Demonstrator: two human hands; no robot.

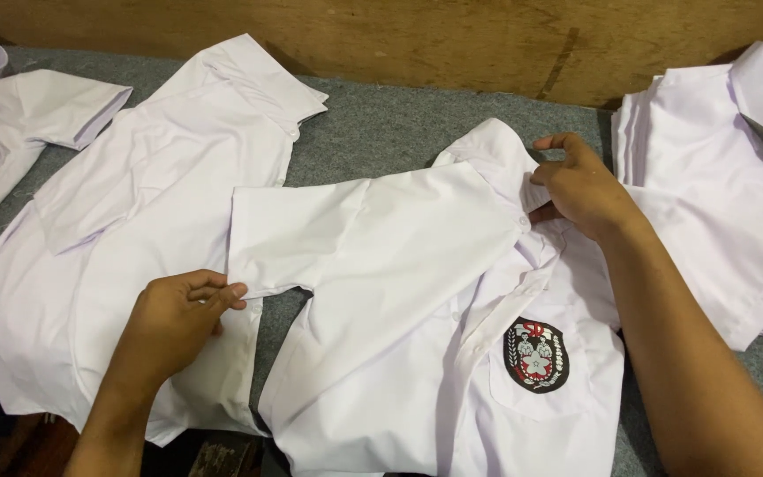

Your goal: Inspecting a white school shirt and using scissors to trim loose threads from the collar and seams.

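Fold barely begun: sleeve hem pinched by left hand (174, 322) at 9 o'clock, collar gripped by right hand (580, 185) at 1 o'clock; white shirt (399, 291) body unfolded, front unbuttoned.

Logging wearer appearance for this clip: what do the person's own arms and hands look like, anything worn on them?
Both forearms are bare as far as the frame shows, with no sleeve in view. The left hand and the right hand wear no gloves, and no rings, watch or bracelet can be seen.
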